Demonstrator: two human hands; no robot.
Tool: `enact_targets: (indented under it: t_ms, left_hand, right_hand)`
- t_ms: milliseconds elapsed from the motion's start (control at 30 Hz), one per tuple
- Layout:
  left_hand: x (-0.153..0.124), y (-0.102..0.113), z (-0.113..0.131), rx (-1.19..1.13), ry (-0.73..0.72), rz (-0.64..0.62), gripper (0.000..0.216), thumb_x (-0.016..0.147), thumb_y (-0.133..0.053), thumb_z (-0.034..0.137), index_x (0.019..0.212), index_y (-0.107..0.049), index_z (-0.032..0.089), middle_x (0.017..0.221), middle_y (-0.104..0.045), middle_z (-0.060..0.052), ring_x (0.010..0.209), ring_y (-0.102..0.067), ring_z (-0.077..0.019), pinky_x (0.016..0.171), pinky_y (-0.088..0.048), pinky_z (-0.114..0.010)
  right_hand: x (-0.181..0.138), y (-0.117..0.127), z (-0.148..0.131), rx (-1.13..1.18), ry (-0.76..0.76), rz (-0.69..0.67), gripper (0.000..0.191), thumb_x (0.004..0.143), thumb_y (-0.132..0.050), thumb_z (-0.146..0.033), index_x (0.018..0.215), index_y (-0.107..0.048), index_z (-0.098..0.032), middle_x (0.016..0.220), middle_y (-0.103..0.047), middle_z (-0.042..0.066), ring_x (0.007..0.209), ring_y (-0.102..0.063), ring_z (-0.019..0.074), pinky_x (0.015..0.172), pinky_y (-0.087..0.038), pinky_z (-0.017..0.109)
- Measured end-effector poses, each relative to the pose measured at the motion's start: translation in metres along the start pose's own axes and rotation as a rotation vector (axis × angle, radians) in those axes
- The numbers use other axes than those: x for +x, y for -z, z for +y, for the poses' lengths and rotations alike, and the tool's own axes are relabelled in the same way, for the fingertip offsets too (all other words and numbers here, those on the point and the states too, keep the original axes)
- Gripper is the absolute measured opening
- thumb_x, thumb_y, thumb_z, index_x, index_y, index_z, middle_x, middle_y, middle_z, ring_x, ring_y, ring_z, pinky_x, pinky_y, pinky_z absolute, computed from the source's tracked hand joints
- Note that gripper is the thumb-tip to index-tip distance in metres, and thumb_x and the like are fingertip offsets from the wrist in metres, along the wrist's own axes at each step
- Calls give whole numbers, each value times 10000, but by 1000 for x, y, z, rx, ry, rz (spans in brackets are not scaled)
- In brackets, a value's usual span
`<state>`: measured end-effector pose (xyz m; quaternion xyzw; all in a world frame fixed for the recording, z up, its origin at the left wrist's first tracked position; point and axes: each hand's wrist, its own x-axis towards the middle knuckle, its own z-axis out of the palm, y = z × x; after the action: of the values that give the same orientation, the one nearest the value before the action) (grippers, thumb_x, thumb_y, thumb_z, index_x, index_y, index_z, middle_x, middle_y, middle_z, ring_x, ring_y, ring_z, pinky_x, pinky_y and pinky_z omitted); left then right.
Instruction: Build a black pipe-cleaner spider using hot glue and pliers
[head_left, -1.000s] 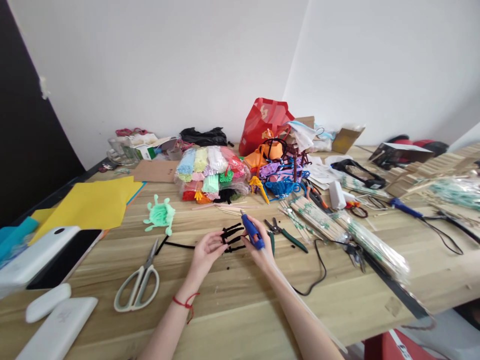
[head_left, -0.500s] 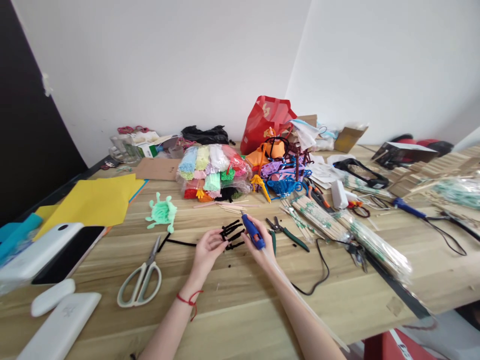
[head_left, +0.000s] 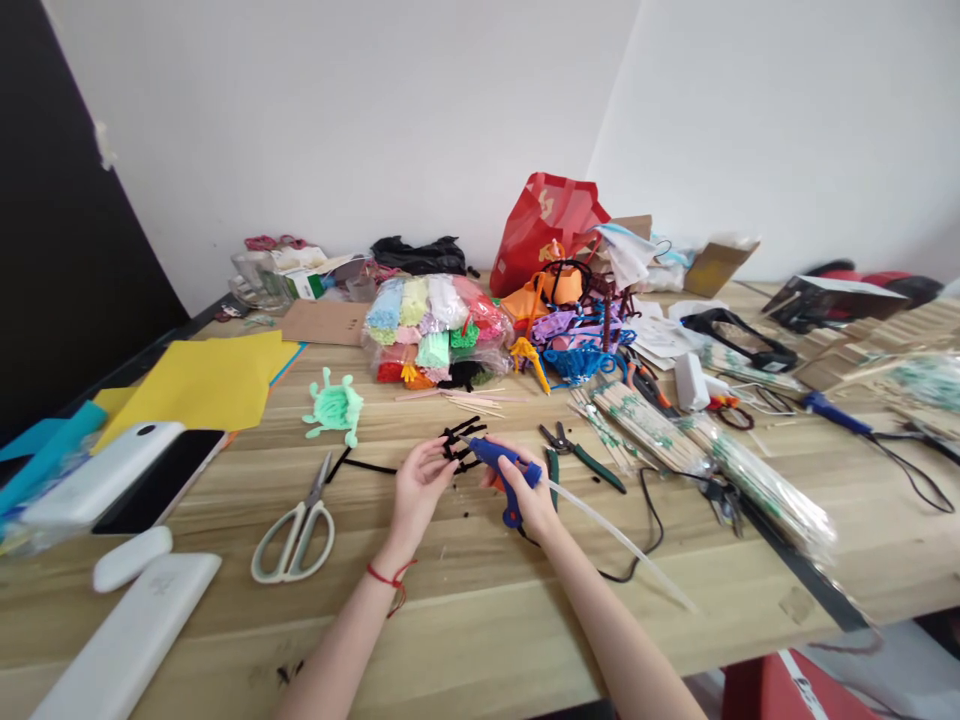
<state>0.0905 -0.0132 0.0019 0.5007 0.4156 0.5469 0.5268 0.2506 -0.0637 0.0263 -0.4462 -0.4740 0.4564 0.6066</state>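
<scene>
My left hand [head_left: 421, 484] pinches a small black pipe-cleaner piece [head_left: 466, 434] with several prongs, just above the table. A blue hot glue gun [head_left: 495, 455] is gripped in my right hand [head_left: 534, 500]. Its nozzle points left at the black piece; whether they touch, I cannot tell. A long translucent glue stick [head_left: 622, 535] sticks out of the gun's back end. Left of my left hand lie a loose black pipe cleaner [head_left: 371, 467] and white-handled scissors [head_left: 296, 540]. A mint-green pipe-cleaner figure [head_left: 335, 408] rests behind the scissors. Green-handled pliers [head_left: 589, 460] lie beyond my right hand.
Bagged pipe cleaners [head_left: 439, 330], a colourful heap of pipe-cleaner work [head_left: 570, 335] and a red bag [head_left: 544, 235] stand at the back. Packs of wooden sticks [head_left: 757, 485] lie at right. Yellow sheets [head_left: 199, 385], a phone [head_left: 161, 480] and white cases [head_left: 135, 640] are at left.
The glue gun has swung from pointing forward to pointing left, its nozzle now over the black piece. My left hand keeps its pinch. The whole view has shifted slightly.
</scene>
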Motion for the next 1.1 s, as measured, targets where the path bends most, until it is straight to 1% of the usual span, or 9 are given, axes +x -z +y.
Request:
enact_targets:
  t_ms: [100,200,467,567,900,1100]
  left_hand:
    - [-1,0,0,0,-22,25,474,652,-744,294,1080,-585,164,1079,-647,-111,886,-678,-184,860,-530,-325]
    - [-2,0,1,2,-32,36,480,656,-741,302,1088,-585,164,1081,-649,-114,893,-679,-193,864,-529,-338]
    - [-4,-1,3,-2,-33,13,455,668,-733,292,1082,-588,170,1073,-653,-104,899,-679,-196,846,-539,-325]
    - [-4,-1,2,-3,-33,4,451,674,-729,289,1087,-587,173,1074,-651,-105,891,-681,-195,828,-546,-318]
    - [-4,-2,4,-18,-44,-3,431,681,-724,265,1079,-589,169,1047,-661,-93,875,-685,-179,826,-551,-315]
    - [-5,-1,4,15,-60,3,434,687,-720,269,1091,-591,174,1059,-656,-96,864,-688,-177,829,-551,-318]
  right_hand:
    - [0,1,0,12,9,-6,404,811,-586,-452,1129,-620,-204,677,-677,19,569,-635,171,628,-523,317]
    - [0,1,2,20,11,-22,418,815,-583,-446,1141,-616,-186,632,-665,15,520,-612,162,600,-507,311]
    - [-1,-1,-1,4,9,-38,397,820,-576,-435,1116,-631,-176,520,-596,-21,447,-546,129,506,-455,262]
    - [-1,-1,-3,1,11,-51,393,826,-570,-427,1122,-627,-175,509,-590,-25,431,-530,120,483,-430,247]
    - [-1,0,1,-19,11,-57,413,829,-569,-426,1135,-624,-154,503,-590,-25,433,-535,113,486,-425,234]
    - [-1,0,2,-14,1,-57,405,833,-569,-413,1141,-625,-157,484,-577,-32,399,-503,102,458,-404,227]
